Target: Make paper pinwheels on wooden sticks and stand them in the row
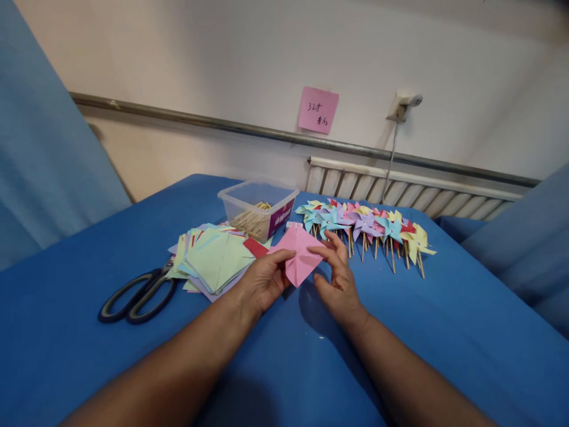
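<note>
- Holding 1 pink paper square [300,255] just above the blue table [444,332], both hands are pinching it from opposite sides.
- The left hand [263,282] is gripping the sheet's left corner between thumb and fingers.
- The right hand [338,277] is grasping the right edge, thumb on top, fingers curled behind.
- The sheet is showing a crease or cut across its face; no stick is attached to it yet.
- A row of finished pinwheels [367,228] is lying beyond the hands, suggesting many units are already completed.
- A stack of coloured paper squares [213,258] is waiting to the left, so a fair share of work appears to be remaining.
- A clear plastic box [258,207] holding wooden sticks is standing behind the stack.
- Scissors [138,295] are resting at far left, untouched.
</note>
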Action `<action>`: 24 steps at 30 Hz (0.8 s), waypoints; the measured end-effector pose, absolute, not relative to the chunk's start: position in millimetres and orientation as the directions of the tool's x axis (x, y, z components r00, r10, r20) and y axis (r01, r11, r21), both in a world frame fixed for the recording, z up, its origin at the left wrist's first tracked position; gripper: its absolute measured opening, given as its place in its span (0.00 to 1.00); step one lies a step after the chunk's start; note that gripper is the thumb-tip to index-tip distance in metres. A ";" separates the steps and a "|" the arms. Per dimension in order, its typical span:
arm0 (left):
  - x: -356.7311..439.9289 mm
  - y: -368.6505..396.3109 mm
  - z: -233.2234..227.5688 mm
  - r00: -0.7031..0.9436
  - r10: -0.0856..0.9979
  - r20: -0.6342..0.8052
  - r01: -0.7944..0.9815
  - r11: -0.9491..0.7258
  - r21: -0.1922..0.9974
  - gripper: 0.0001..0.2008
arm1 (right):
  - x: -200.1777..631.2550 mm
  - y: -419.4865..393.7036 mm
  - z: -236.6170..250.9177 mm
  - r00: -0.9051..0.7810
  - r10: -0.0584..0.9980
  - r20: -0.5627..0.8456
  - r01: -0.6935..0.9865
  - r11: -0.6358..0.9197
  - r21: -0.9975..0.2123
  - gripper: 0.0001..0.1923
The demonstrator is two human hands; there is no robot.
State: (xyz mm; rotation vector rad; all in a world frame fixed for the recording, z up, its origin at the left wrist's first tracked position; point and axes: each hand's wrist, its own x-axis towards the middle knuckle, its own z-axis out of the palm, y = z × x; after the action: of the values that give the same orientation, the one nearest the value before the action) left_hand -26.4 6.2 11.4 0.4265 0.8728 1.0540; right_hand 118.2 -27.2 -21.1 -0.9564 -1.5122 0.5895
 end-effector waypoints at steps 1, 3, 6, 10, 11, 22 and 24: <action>-27.2 6.8 11.6 0.224 0.884 -0.411 -0.577 0.460 0.675 0.14 | 118.6 -27.4 -20.6 -0.008 0.817 0.577 0.277 0.556 -0.784 0.25; -28.3 7.6 11.0 0.236 0.884 -0.404 -0.582 0.461 0.670 0.14 | 118.9 -26.8 -20.6 -0.049 0.800 0.598 0.319 0.580 -0.750 0.21; -28.6 8.2 8.9 0.235 0.888 -0.396 -0.571 0.455 0.683 0.13 | 118.5 -25.3 -21.4 -0.037 0.802 0.596 0.341 0.571 -0.747 0.11; -27.7 8.5 3.2 0.246 0.886 -0.392 -0.534 0.461 0.709 0.11 | 117.7 -23.4 -22.6 0.026 0.828 0.560 0.330 0.522 -0.787 0.02; -27.3 8.4 1.4 0.245 0.888 -0.390 -0.524 0.460 0.717 0.11 | 117.7 -22.8 -23.0 0.042 0.836 0.548 0.320 0.508 -0.800 0.04; -23.3 3.3 -2.5 0.240 0.925 -0.294 -0.433 0.373 0.821 0.07 | 120.9 -14.7 -29.4 0.168 0.879 0.446 0.309 0.382 -0.871 0.08; -23.1 3.1 -3.0 0.230 0.930 -0.286 -0.426 0.360 0.830 0.07 | 121.5 -13.1 -30.7 0.181 0.879 0.440 0.313 0.373 -0.873 0.08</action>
State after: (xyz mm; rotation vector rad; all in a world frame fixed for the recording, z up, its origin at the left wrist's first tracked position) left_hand -23.1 3.1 -3.0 0.6911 0.8920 1.0421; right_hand 121.5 -13.1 -30.7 -1.1783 -1.3825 0.5700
